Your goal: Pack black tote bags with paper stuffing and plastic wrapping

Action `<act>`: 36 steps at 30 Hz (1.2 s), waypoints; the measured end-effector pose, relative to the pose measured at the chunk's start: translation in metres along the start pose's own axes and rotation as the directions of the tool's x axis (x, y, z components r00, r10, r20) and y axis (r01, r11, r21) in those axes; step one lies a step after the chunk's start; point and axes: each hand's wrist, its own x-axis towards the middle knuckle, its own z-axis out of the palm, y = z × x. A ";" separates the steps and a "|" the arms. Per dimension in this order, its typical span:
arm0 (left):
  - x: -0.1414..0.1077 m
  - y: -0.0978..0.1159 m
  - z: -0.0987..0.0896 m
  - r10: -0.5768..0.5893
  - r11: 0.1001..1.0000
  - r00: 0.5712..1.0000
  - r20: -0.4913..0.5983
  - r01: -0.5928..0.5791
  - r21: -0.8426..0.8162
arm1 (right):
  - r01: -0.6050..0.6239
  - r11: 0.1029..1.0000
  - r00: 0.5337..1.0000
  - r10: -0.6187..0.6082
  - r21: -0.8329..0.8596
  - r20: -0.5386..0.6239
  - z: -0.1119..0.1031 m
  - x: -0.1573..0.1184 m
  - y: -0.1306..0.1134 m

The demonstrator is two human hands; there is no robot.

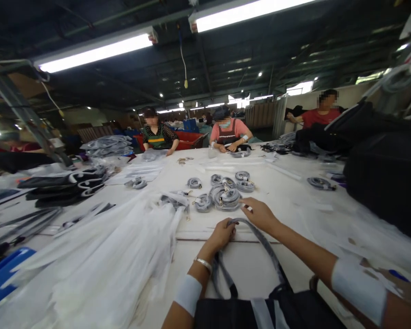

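My left hand (223, 235) is closed around the grey-wrapped handle (267, 246) of a black bag (226, 313), lifting the loop above the bag. The bag is in front of me at the bottom edge, partly out of view. My right hand (260, 215) reaches out past the handle with fingers apart. Its fingertips are at the edge of a pile of coiled grey straps (226, 197) with gold clasps; whether they touch it I cannot tell. Smaller coils, such as one strap coil (194, 183), lie around the pile.
White plastic sheeting (99, 265) spreads at left, near stacked black bags (68, 185). A large black bag pile (387, 178) stands at right. Another strap coil (321, 183) lies near it. Two people (157, 135) work across the white table (270, 187); another person (320, 116) is at far right.
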 end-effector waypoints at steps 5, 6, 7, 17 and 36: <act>0.005 -0.012 0.000 -0.017 0.989 1.000 -0.013 0.015 -0.147 | -0.004 0.987 0.988 0.028 -0.158 0.154 0.038 0.074 -0.014; 0.006 -0.013 0.000 -0.027 0.985 1.000 -0.006 0.025 -0.172 | -0.017 0.983 0.983 0.050 -0.183 0.177 0.046 0.083 -0.014; 0.006 -0.012 -0.001 -0.037 0.980 0.999 0.004 0.037 -0.198 | -0.031 0.979 0.978 0.071 -0.203 0.194 0.052 0.088 -0.014; -0.006 0.009 -0.018 -0.139 0.904 0.986 0.094 0.165 -0.394 | -0.070 0.998 0.987 0.069 0.004 -0.142 -0.005 0.019 -0.027; -0.113 0.160 -0.030 0.196 0.974 0.980 0.026 -0.198 0.114 | -0.128 0.366 0.946 0.324 0.922 0.002 -0.032 -0.151 -0.115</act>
